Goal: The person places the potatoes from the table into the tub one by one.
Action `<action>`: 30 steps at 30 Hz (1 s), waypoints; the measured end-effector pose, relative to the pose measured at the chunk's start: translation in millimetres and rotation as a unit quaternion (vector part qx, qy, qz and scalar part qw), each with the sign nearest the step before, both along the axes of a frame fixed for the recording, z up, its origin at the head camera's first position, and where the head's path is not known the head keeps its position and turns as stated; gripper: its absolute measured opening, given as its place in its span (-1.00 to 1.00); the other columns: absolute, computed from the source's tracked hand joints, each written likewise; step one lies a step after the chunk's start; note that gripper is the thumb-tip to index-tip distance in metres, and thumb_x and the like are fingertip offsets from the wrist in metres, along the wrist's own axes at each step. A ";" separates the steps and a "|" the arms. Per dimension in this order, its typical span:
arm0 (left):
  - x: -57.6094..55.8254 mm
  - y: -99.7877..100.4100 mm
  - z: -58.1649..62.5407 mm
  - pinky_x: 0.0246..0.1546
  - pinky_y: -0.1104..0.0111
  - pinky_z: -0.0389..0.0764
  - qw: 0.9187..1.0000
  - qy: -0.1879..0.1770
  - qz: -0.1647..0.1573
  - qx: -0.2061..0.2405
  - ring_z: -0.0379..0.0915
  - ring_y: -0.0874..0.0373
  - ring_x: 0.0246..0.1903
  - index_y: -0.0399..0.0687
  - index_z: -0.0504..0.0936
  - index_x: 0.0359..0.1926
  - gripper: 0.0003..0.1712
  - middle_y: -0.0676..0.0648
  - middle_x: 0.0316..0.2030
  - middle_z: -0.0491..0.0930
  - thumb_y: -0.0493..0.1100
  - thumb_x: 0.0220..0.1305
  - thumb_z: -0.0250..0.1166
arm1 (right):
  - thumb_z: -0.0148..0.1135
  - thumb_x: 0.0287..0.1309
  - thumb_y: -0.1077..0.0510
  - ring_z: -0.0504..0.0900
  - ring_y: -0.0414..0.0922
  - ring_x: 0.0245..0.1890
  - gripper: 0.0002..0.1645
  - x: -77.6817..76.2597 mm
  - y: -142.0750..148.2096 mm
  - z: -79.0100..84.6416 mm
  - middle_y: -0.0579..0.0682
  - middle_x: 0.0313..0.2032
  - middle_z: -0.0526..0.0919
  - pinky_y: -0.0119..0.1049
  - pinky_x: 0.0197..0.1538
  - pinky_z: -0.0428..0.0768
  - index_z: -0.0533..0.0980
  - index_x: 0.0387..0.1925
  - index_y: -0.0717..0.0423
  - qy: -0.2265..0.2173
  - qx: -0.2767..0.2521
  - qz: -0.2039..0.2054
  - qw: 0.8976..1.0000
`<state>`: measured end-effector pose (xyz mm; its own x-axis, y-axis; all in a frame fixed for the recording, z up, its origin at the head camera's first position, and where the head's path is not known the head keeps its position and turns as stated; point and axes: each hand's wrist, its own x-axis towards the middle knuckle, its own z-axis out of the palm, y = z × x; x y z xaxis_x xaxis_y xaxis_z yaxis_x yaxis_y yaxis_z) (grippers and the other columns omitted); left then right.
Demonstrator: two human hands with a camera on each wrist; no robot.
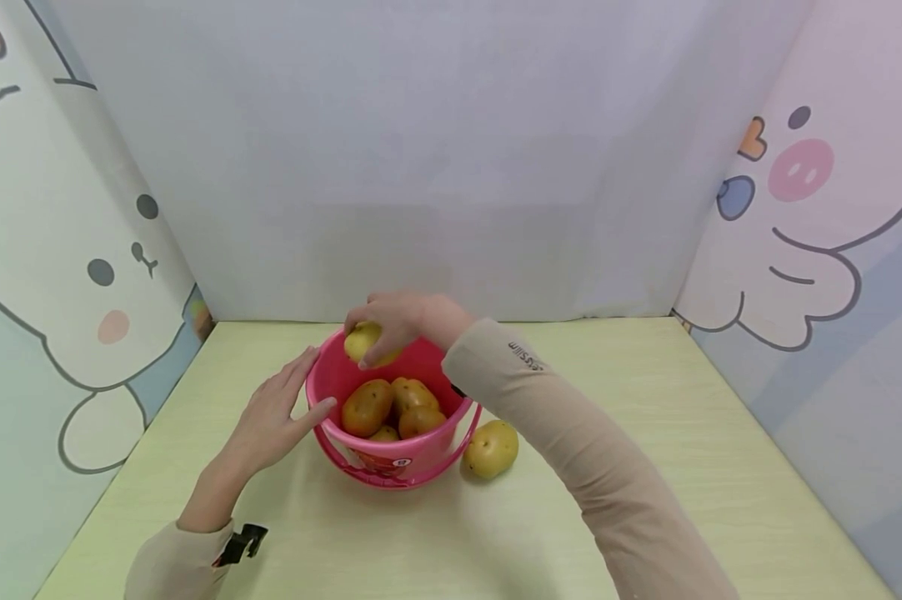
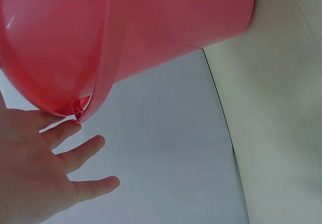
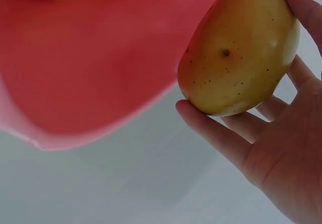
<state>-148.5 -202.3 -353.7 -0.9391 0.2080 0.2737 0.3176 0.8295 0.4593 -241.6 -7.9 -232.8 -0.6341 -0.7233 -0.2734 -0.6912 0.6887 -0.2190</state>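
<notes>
A pink bucket stands on the table with several potatoes inside. My right hand grips a yellow potato over the far left part of the bucket's opening. In the right wrist view, thumb and fingers surround this speckled potato, with the bucket's inner wall beside it. At the bucket's left rim rests my left hand, fingers extended and thumb reaching over the edge. The left wrist view has its fingers spread near the handle joint; the thumb is mostly hidden there.
Another potato lies on the table just right of the bucket, close to the right forearm. The bucket's handle hangs down in front. A pale wall borders the table at the back, with cartoon-printed panels on both sides.
</notes>
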 end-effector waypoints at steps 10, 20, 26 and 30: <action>-0.6 1.0 -0.3 0.03 -0.19 0.05 1.000 0.006 -0.005 0.003 -0.01 -0.17 0.18 -0.07 -0.05 0.34 -0.12 -0.21 0.26 0.06 0.12 0.12 0.15 | 0.34 -0.15 -0.08 0.27 -0.20 -0.08 -0.30 -2.8 5.2 -8.0 -0.14 -0.03 0.31 -0.32 -0.32 0.52 0.29 0.10 -0.29 -0.022 -0.008 -0.033 0.999; -1.2 -0.2 -1.0 0.00 -0.21 0.08 1.000 0.005 -0.003 0.004 -0.01 -0.17 0.17 -0.05 -0.06 0.35 -0.10 -0.20 0.26 0.06 0.14 0.11 0.16 | 0.33 -0.13 -0.07 0.28 -0.20 -0.07 -0.30 -5.5 16.4 -7.7 -0.09 0.01 0.31 -0.35 -0.31 0.52 0.30 0.12 -0.22 -0.009 -0.033 -0.020 0.999; -1.6 -0.8 -2.5 -0.02 -0.22 0.09 1.000 0.009 0.000 0.003 0.00 -0.17 0.17 -0.05 -0.06 0.35 -0.09 -0.21 0.26 0.06 0.12 0.10 0.18 | 0.35 -0.15 -0.04 0.29 -0.21 -0.09 -0.29 -7.8 24.5 -7.9 -0.06 0.01 0.32 -0.41 -0.29 0.51 0.33 0.12 -0.13 0.018 -0.066 0.008 0.998; -1.8 -0.5 -3.0 -0.02 -0.22 0.09 1.000 0.012 -0.001 0.005 0.00 -0.18 0.17 -0.06 -0.05 0.34 -0.10 -0.21 0.26 0.06 0.15 0.10 0.16 | 0.36 -0.17 -0.05 0.29 -0.23 -0.08 -0.29 -9.9 31.5 -8.9 -0.09 0.00 0.34 -0.44 -0.26 0.50 0.35 0.10 -0.11 0.042 -0.085 0.029 0.995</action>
<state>-150.3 -202.8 -356.6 -0.9318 0.2074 0.2979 0.3305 0.8242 0.4598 -251.6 23.6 -241.7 -0.6057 -0.7904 -0.0914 -0.7491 0.6052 -0.2693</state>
